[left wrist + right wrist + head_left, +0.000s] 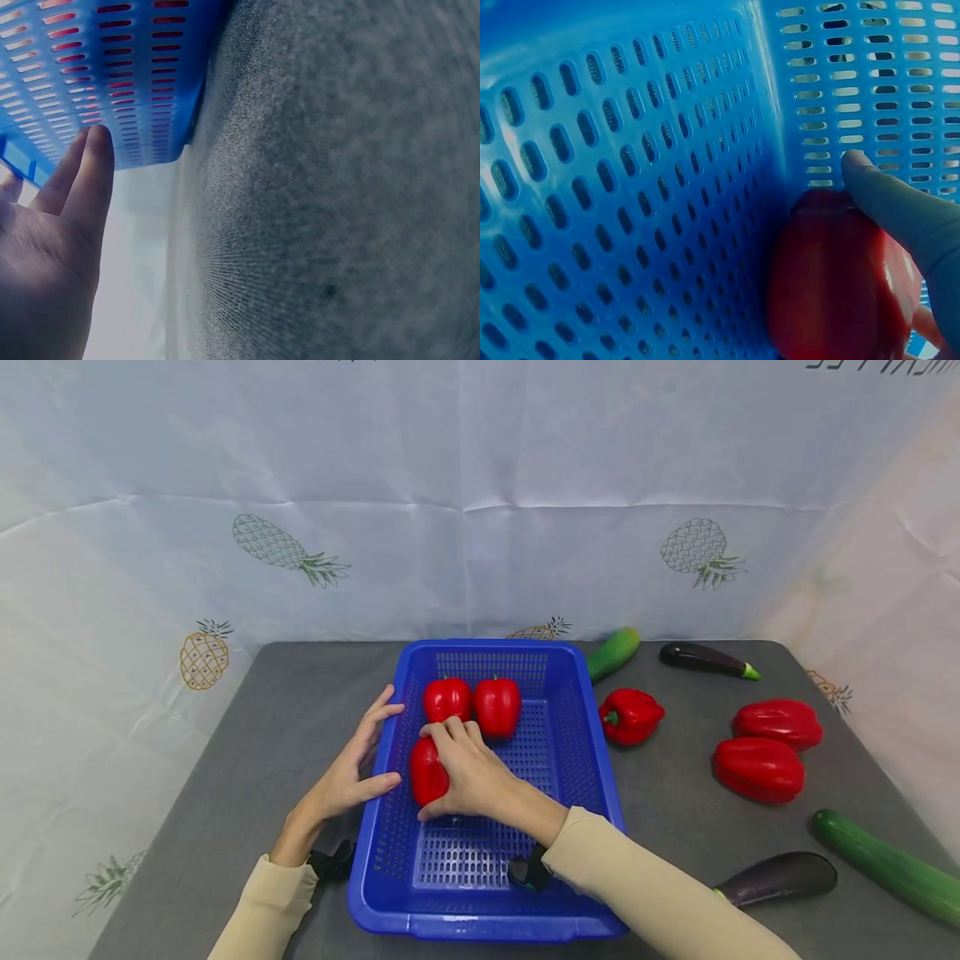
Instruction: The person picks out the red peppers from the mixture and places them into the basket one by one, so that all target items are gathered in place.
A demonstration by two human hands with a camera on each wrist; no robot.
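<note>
A blue plastic basket (480,925) with slotted walls stands on the grey table. Inside it my right hand (474,777) grips a red bell pepper (427,772) near the left wall, thumb on the near side and fingers over the far side. In the right wrist view that pepper (832,285) sits down by the slotted floor and wall. Two more red peppers, one on the left (447,700) and one on the right (497,706), lie at the basket's far end. My left hand (347,777) rests against the outside of the left wall, its fingers extended.
Right of the basket lie a red pepper (632,717) and a pair of red peppers (759,770). A cucumber (617,652) and an eggplant (705,659) are at the back. Another eggplant (783,877) and a long cucumber (892,864) lie at the front right.
</note>
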